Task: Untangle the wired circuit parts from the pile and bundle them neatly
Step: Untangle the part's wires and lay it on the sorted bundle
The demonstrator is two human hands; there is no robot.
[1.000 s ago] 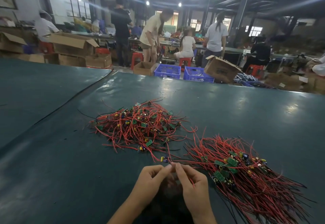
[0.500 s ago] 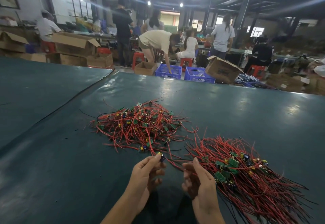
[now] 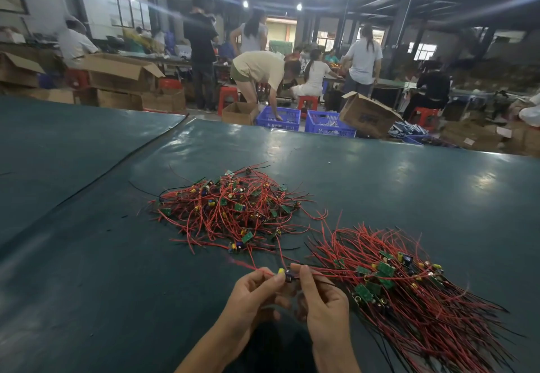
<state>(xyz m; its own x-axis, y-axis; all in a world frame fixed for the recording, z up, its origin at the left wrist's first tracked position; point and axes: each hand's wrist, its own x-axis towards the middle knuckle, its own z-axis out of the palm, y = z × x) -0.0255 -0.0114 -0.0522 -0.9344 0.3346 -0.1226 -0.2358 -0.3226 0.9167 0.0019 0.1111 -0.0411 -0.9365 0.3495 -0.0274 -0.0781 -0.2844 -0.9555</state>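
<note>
Both hands are low in the middle of my view, working close together. I have the left hand (image 3: 257,293) pinching a small circuit part (image 3: 285,274) between thumb and forefinger, the other fingers curled loosely underneath. The right hand (image 3: 321,299) pinches it from the other side, forefinger on top, the rest tucked in. It's held up off the table (image 3: 87,285), I judge, so its wires hang free and I can tell which strands are its own. One thin red lead runs left past the knuckles, another trails right toward the bundle (image 3: 409,293).

The part is tiny: a yellow block and a dark boxy bit.

Beyond the hands lies the pile (image 3: 233,211) — a loose nest of springy red wire, a few black strands, green boards and yellow beads poking every way. On the right the bundle lies combed, wires fanned one way with the boards gathered together, and that looks like where this piece belongs.

The table cover is dark green, smooth and slightly glossy — slick leads should slide on it, though I'd expect thin wire to snag in the nest if tugged.
</note>
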